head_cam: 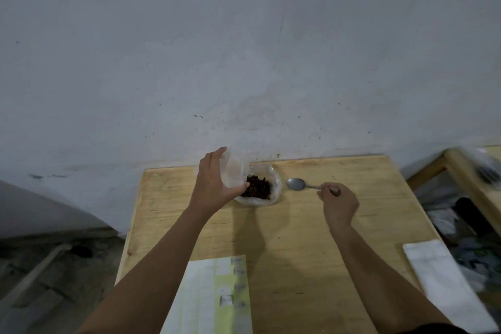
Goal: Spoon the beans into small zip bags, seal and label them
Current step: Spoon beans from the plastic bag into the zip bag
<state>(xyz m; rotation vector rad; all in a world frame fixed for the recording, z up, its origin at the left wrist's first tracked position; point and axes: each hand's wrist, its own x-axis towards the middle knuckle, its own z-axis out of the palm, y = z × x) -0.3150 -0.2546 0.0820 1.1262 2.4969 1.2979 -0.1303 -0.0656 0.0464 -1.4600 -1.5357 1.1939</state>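
From the head view: the left hand (pixel 217 184) is up at the far end of the desk (pixel 325 252), its grip wrapped round a clear small zip bag (pixel 234 171) held just above the left edge of the beans (pixel 257 187). The beans sit dark and heaped in a crumpled sheet of plastic (pixel 273 192). Just right of the beans is the spoon (pixel 298 184), bowl up and empty, with the right hand (pixel 339 203) and its grip pinched on the handle; whether the bowl touches the desk I cannot tell. Nearer the person than the beans lies the label sheet (pixel 217 293), with a white pouch (pixel 439 279) off to its right. The dangers now: the floppy bag mouth may fold shut as the spoon arrives and scatter beans over the desk, and the loose plastic could drag along with the scoop.
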